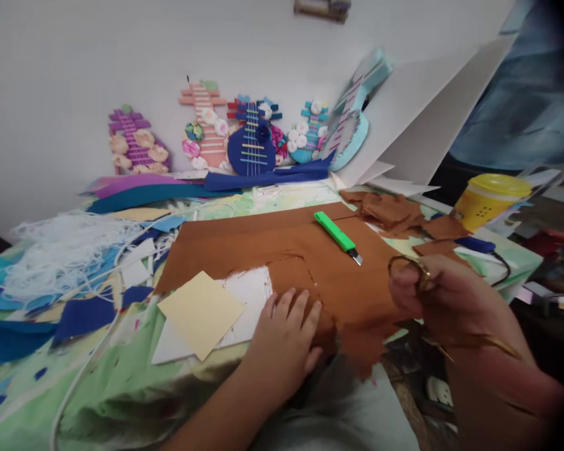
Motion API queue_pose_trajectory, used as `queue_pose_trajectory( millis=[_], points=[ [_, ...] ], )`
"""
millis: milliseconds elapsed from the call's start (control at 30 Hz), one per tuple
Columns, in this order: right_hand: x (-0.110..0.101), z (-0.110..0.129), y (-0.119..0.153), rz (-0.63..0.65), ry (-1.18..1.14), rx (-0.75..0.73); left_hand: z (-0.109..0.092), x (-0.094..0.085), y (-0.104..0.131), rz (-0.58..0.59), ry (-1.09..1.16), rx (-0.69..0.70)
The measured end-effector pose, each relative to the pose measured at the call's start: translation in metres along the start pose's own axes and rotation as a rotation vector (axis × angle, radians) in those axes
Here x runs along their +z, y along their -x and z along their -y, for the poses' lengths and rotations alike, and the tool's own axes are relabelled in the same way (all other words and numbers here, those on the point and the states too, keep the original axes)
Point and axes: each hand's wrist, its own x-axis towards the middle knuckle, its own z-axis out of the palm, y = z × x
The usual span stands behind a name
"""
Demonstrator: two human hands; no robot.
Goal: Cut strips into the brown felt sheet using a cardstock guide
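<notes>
My left hand (289,326) lies flat with its fingers spread, pressing a small brown fabric piece (291,275) that sits over a white board (249,291). A larger sheet of brown fabric (258,235) extends behind it, with a ragged front edge. My right hand (451,294) is raised at the right, its fingers closed around gold-coloured scissors (411,263); a loop handle shows at the fingertips, and the blades are mostly hidden. On the brown fabric rests a green utility knife (336,232) with its blade out. A pale yellow square (202,313) overlaps the white board.
Tangled white string (70,250) and blue scraps (84,316) cover the left side. Brown scraps (390,213), a blue-handled corded tool (474,244) and a yellow container (491,200) stand right. Decorated instrument shapes (251,147) lean on the wall. A white cable (94,357) crosses the left.
</notes>
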Motion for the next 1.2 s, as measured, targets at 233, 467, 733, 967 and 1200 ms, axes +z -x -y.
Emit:
queue_pose_trajectory(
  millis=[233, 467, 733, 967, 1200],
  points=[
    [0.011, 0.006, -0.037, 0.176, 1.125, -0.126, -0.008, 0.017, 0.032, -0.283, -0.142, 0.115],
    [0.076, -0.021, -0.103, 0.406, 1.392, -0.086, 0.004, -0.029, -0.011, 0.022, 0.191, -0.28],
    [0.112, -0.06, -0.152, 0.613, 1.376, -0.03, 0.007, -0.014, -0.038, 0.227, 0.256, -0.304],
    [0.11, -0.074, -0.162, 0.664, 1.37, 0.048, 0.003, -0.018, -0.031, 0.236, 0.313, -0.32],
    [0.109, -0.076, -0.161, 0.643, 1.342, 0.057, 0.001, -0.01, -0.03, 0.238, 0.311, -0.331]
  ],
)
